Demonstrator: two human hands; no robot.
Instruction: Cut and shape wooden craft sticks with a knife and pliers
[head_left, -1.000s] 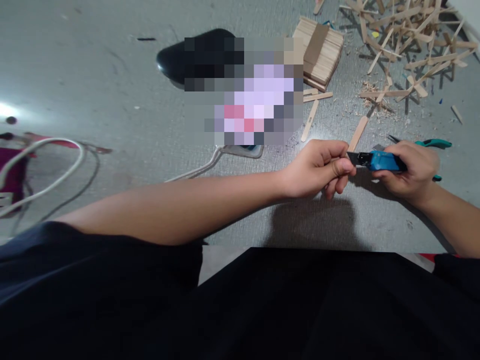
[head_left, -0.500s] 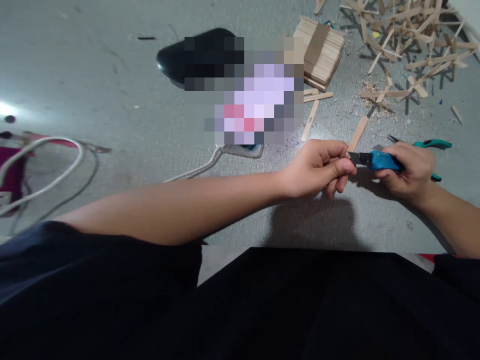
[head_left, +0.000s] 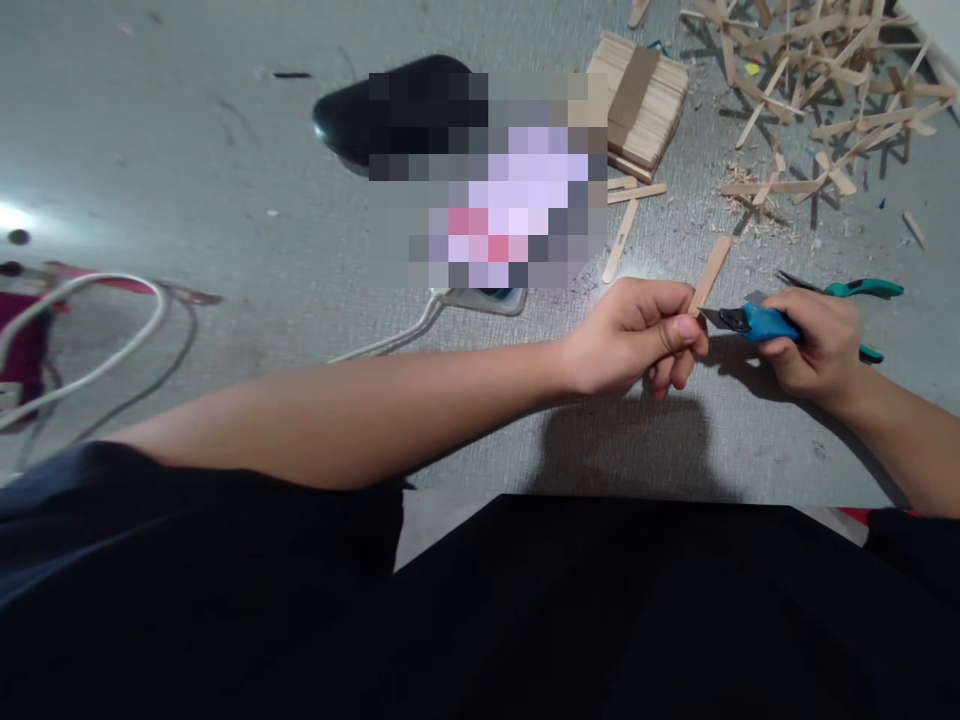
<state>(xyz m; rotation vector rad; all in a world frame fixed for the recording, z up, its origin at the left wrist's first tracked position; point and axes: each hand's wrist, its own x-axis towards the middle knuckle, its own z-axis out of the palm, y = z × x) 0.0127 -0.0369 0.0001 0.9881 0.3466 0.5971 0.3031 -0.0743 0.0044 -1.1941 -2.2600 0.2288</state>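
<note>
Between the thumb and fingers of my left hand [head_left: 651, 335] is a wooden craft stick [head_left: 711, 272], its rounded end sticking up and away from me. My fingers cover its lower end. My right hand [head_left: 817, 340] is wrapped around a blue utility knife [head_left: 769, 322] with a dark blade. The blade tip points left and meets the stick's edge close to my left fingertips; whether it cuts into the wood cannot be made out. Pliers with green handles [head_left: 870, 288] lie on the table behind my right hand, partly covered by it.
A banded stack of craft sticks [head_left: 641, 105] lies at the back, with loose sticks [head_left: 621, 240] before it. Joined sticks [head_left: 825, 80] spread over the far right near wood shavings [head_left: 757, 200]. A black case [head_left: 405, 105], a blurred-out phone-like object and a white cable [head_left: 390, 338] are further left.
The knife blade has shifted slightly, from over my left thumb tip up to the stick's edge. The stick has tilted a little, and both hands stay nearly in place.
</note>
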